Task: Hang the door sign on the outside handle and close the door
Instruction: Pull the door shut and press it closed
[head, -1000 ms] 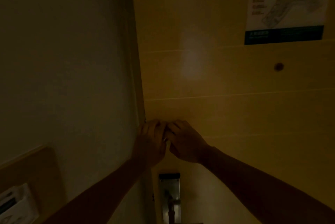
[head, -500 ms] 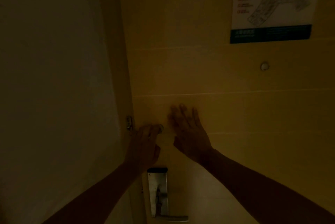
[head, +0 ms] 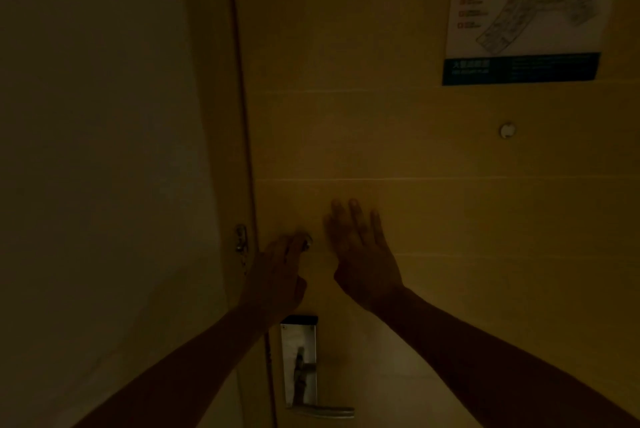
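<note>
The yellow wooden door fills the view, seen from inside in dim light, with its left edge against the frame. My left hand reaches to a small metal knob near the door's edge, fingers curled over it. Flat on the door just to the right is my right hand, fingers spread and holding nothing. Below the hands sits the steel lock plate with its lever handle. No door sign is in view.
A metal chain fitting is fixed on the frame left of the knob. A peephole and an evacuation plan poster are higher on the door. A pale wall takes up the left side.
One second ago both hands were bunched together at the door's edge. Since then the right hand has spread flat on the door, while the left has stayed at the knob.
</note>
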